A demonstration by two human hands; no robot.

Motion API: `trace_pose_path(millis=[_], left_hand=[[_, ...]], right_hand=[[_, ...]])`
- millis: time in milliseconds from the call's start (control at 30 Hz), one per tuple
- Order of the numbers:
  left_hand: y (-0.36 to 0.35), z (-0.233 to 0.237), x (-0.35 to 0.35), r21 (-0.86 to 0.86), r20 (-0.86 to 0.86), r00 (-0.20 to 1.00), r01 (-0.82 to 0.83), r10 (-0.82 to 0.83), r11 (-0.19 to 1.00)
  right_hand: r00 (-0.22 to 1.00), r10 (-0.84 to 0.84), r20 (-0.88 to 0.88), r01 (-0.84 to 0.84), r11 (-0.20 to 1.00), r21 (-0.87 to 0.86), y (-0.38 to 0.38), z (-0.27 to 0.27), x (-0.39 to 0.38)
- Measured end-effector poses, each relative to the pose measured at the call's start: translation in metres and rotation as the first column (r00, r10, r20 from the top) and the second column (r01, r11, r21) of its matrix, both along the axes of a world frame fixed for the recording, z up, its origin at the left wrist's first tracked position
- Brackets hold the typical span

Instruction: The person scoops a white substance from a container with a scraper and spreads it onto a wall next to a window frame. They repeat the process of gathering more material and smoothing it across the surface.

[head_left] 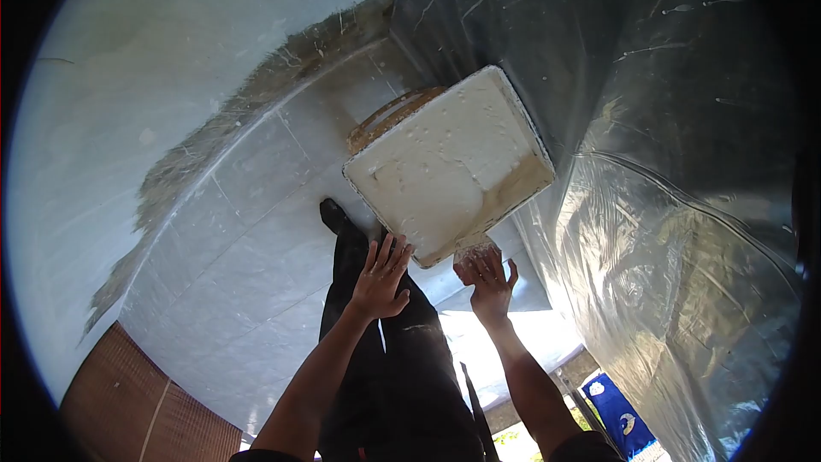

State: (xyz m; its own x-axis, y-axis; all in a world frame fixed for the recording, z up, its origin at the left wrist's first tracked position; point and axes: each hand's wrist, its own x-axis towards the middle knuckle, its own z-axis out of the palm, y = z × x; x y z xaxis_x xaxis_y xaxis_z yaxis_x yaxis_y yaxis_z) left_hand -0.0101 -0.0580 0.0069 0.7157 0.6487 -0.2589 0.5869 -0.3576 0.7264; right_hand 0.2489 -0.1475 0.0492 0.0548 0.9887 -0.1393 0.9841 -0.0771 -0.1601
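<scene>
A rectangular tray (436, 162) with a crusted rim holds a pale, wet-looking material with a lumpy surface. My left hand (381, 281) is at the tray's near left corner, fingers apart and nothing held. At the near edge, further right, my right hand (487, 278) has its fingers curled by a whitish, rough clump (475, 244). The clump lies between the fingertips and the tray rim; its shape is hard to make out. Both hands have pale smears on them.
A brown, curved object (380, 122) sits behind the tray. Plastic sheeting (676, 231) hangs on the right. A pale wall (154, 60) with a rough grey band rises at the left. My dark-clothed legs (393, 376) stand on the grey floor (256, 231). A blue cloth (617, 415) shows at lower right.
</scene>
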Motion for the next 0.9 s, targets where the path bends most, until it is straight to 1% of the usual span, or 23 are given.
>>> trace_pose_path(millis=[33,67,100,133,200,233,267,300,367,400,433,500,567,600,633,667,700,733,767,800,833,900], left_hand=[[-0.001,-0.001,-0.001,-0.009,-0.015,1.0,0.015,-0.015,1.0],[0.0,-0.002,-0.002,-0.012,-0.012,1.0,0.015,-0.015,1.0],[0.0,-0.001,-0.003,-0.023,-0.026,0.999,0.024,-0.025,0.999],[0.0,0.0,-0.003,-0.033,-0.04,0.999,0.032,-0.033,0.999],[0.003,-0.002,-0.003,-0.03,-0.045,0.999,0.028,-0.029,0.999],[0.001,-0.002,-0.005,-0.028,-0.047,0.998,0.029,-0.031,0.999],[-0.002,-0.002,-0.006,-0.033,-0.05,0.998,0.031,-0.033,0.999],[-0.002,-0.003,-0.006,-0.028,-0.042,0.999,0.024,-0.026,0.999],[0.0,-0.004,-0.004,-0.014,-0.027,0.999,0.019,-0.019,1.0],[0.0,-0.003,-0.004,-0.023,-0.046,0.999,0.011,-0.012,1.0],[-0.001,-0.002,-0.004,-0.036,-0.066,0.998,0.004,-0.006,0.999],[-0.001,0.0,-0.005,-0.018,-0.071,0.997,-0.019,0.017,1.0],[0.003,-0.002,-0.004,0.006,-0.076,0.996,-0.043,0.043,0.999],[0.003,-0.002,-0.004,0.006,-0.051,0.996,-0.078,0.078,0.997],[0.003,-0.003,-0.004,0.003,-0.026,0.993,-0.114,0.114,0.994],[0.003,-0.004,-0.003,-0.004,-0.028,0.992,-0.122,0.122,0.993],[0.004,-0.005,-0.003,0.002,-0.041,0.994,-0.1,0.1,0.995],[0.003,-0.006,-0.003,0.006,-0.053,0.995,-0.078,0.078,0.997],[0.002,-0.007,-0.002,0.001,-0.054,0.995,-0.087,0.087,0.996],[0.0,-0.009,-0.001,0.009,-0.039,0.994,-0.103,0.103,0.995],[-0.001,-0.01,0.0,0.017,-0.025,0.993,-0.118,0.118,0.993],[-0.001,-0.009,0.002,0.01,-0.046,0.992,-0.118,0.119,0.993]], right_hand=[[0.998,0.051,-0.031,-0.052,0.998,-0.042,-0.02,-0.005,-0.007],[0.992,0.063,-0.109,-0.07,0.996,-0.062,-0.04,-0.007,-0.015],[0.982,0.081,-0.17,-0.091,0.995,-0.05,-0.047,-0.001,-0.021],[0.987,0.061,-0.15,-0.062,0.998,0.0,-0.048,-0.002,-0.022],[0.994,0.033,-0.101,-0.026,0.997,0.074,-0.011,0.012,-0.019],[0.997,0.019,-0.068,-0.013,0.996,0.091,0.012,0.017,-0.013],[0.996,-0.038,-0.082,0.044,0.996,0.076,0.025,0.015,-0.005],[0.997,-0.068,-0.037,0.07,0.996,0.057,0.033,0.011,-0.002],[0.998,-0.015,-0.058,0.015,1.0,0.001,0.003,-0.001,-0.009],[0.996,0.057,-0.063,-0.061,0.996,-0.068,-0.031,-0.013,-0.014],[0.994,0.048,-0.094,-0.06,0.99,-0.13,-0.056,-0.011,-0.023],[0.979,-0.054,-0.194,0.025,0.989,-0.148,-0.066,0.017,-0.037],[0.974,-0.079,-0.213,0.064,0.995,-0.075,-0.05,0.023,-0.023],[0.983,-0.09,-0.158,0.08,0.994,-0.069,-0.013,0.04,-0.016],[0.977,-0.085,-0.196,0.087,0.996,0.004,0.022,0.049,-0.002],[0.973,-0.043,-0.228,0.056,0.997,0.051,0.058,0.057,0.013],[0.95,-0.056,-0.308,0.048,0.998,-0.035,0.101,0.076,0.021],[0.959,-0.014,-0.283,-0.016,0.995,-0.102,0.121,0.066,0.04],[0.969,0.066,-0.237,-0.111,0.977,-0.181,0.147,0.066,0.049],[0.968,0.192,-0.161,-0.228,0.94,-0.255,0.166,0.065,0.055],[0.967,0.197,-0.162,-0.234,0.937,-0.26,0.179,0.06,0.055],[0.9,0.436,-0.024,-0.392,0.783,-0.482,0.195,0.052,0.054]])
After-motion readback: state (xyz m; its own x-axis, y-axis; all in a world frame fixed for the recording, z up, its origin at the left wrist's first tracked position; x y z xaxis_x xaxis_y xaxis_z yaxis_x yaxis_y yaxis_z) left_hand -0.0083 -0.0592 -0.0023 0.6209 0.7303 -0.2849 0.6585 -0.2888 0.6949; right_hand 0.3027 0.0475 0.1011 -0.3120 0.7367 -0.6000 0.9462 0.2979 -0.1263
